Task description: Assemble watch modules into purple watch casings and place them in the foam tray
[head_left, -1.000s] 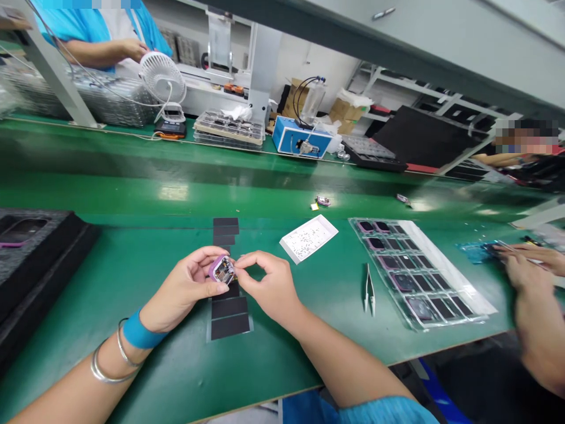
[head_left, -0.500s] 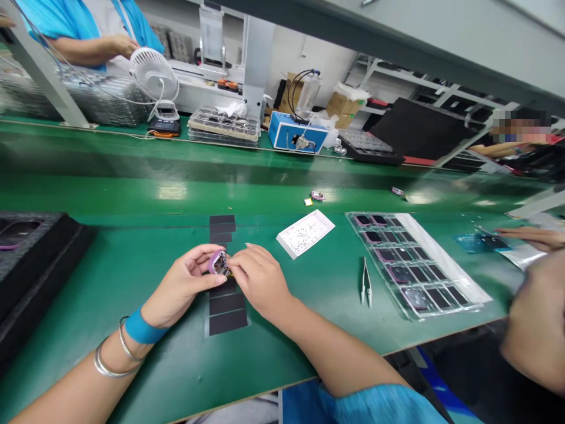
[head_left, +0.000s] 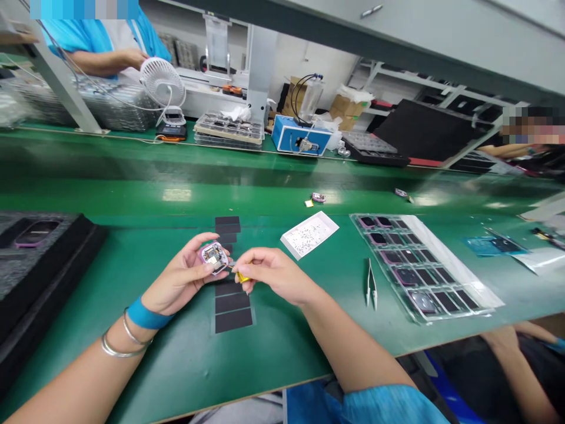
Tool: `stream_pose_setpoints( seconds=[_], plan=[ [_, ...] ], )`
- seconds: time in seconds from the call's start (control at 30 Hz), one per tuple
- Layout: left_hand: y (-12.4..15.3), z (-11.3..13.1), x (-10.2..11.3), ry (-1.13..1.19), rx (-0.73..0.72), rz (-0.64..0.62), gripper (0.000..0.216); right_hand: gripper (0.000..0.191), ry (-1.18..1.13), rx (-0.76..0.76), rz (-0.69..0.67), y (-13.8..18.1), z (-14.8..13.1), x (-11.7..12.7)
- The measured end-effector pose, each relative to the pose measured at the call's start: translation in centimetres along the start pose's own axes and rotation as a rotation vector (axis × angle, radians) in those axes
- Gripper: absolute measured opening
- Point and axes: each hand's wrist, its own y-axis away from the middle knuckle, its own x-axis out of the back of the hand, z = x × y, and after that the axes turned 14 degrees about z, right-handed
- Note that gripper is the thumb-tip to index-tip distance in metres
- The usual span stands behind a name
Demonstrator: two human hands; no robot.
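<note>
My left hand [head_left: 183,268] holds a small purple-rimmed watch case [head_left: 213,257], its open side with a circuit board facing me. My right hand [head_left: 276,272] pinches a small yellow-edged battery [head_left: 242,277] just right of the case. Thin wires seem to run between the two; their ends are too small to make out. Under my hands lies a strip of black adhesive pieces [head_left: 233,302] on a clear backing. White tweezers [head_left: 371,285] rest on the green bench to the right of my right hand.
A white box [head_left: 311,232] of tiny parts sits ahead. At right is a clear tray [head_left: 388,280] with watch parts and black pieces; at left, a black foam tray [head_left: 88,247]. Another watch case [head_left: 318,197] lies farther back. A person stands behind a white fan [head_left: 162,82].
The case has turned so its inside faces me more. My right hand has drawn slightly right, bringing the battery into sight. A co-worker's arm at right has left the bench.
</note>
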Motion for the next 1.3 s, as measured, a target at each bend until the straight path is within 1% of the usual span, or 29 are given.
stream_pose_setpoints(
  seconds=[0.07, 0.1, 0.17, 0.23, 0.33, 0.43, 0.57, 0.63, 0.67, 0.73, 0.77, 0.83, 0.9, 0.93, 1.0, 1.1, 1.3],
  plan=[
    [0.0, -0.1, -0.1, -0.03, 0.056, -0.034, 0.041, 0.03, 0.041, 0.059, -0.068, 0.4, -0.6, 0.3],
    [0.1, -0.2, -0.1, -0.048, 0.081, -0.044, 0.04, 0.032, 0.082, 0.1, -0.073, 0.5, -0.7, 0.4],
    [0.1, -0.3, -0.2, -0.083, 0.132, -0.059, 0.038, 0.025, 0.224, 0.212, -0.004, 0.6, -0.6, 0.4],
    [0.2, -0.5, -0.3, -0.104, 0.181, -0.08, 0.037, 0.018, 0.394, 0.369, 0.122, 0.6, -0.3, 0.2],
    [0.2, -0.8, -0.5, -0.128, 0.239, -0.117, 0.037, 0.017, 0.559, 0.568, 0.234, 0.3, 0.3, -0.3],
    [0.2, -1.0, -0.7, -0.179, 0.248, -0.092, 0.037, 0.017, 0.61, 0.659, 0.294, 0.1, 0.9, -0.7],
    [0.2, -1.2, -1.0, -0.23, 0.205, -0.008, 0.025, 0.017, 0.667, 0.735, 0.336, -0.4, 1.9, -1.1],
    [0.1, -1.3, -1.1, -0.25, 0.199, 0.017, 0.022, 0.02, 0.658, 0.714, 0.366, -0.6, 2.3, -1.1],
    [0.1, -1.3, -1.2, -0.258, 0.199, 0.034, 0.021, 0.022, 0.64, 0.668, 0.395, -0.7, 2.5, -1.0],
    [0.0, -1.2, -1.1, -0.256, 0.197, 0.082, 0.021, 0.022, 0.647, 0.518, 0.435, -0.9, 2.6, -0.7],
    [-0.1, -1.2, -1.1, -0.24, 0.194, 0.11, 0.022, 0.019, 0.698, 0.442, 0.425, -0.9, 2.7, -0.5],
    [-0.3, -1.1, -0.9, -0.185, 0.188, 0.151, 0.023, 0.015, 0.889, 0.345, 0.343, -0.8, 2.8, -0.3],
    [-0.6, -1.1, -0.6, -0.134, 0.2, 0.164, 0.026, 0.013, 1.097, 0.325, 0.255, -0.7, 2.9, -0.3],
    [-0.7, -1.1, -0.5, -0.121, 0.212, 0.163, 0.026, 0.013, 1.166, 0.327, 0.234, -0.6, 2.9, -0.5],
    [-0.7, -1.2, -0.4, -0.122, 0.236, 0.156, 0.023, 0.013, 1.235, 0.317, 0.222, -0.4, 3.0, -0.9],
    [-0.7, -1.4, -0.4, -0.14, 0.243, 0.141, 0.019, 0.012, 1.238, 0.277, 0.219, -0.2, 3.0, -1.3],
    [-0.5, -1.5, -0.6, -0.147, 0.24, 0.175, 0.027, 0.011, 1.197, 0.278, 0.248, -0.5, 3.4, -1.2]
  ],
)
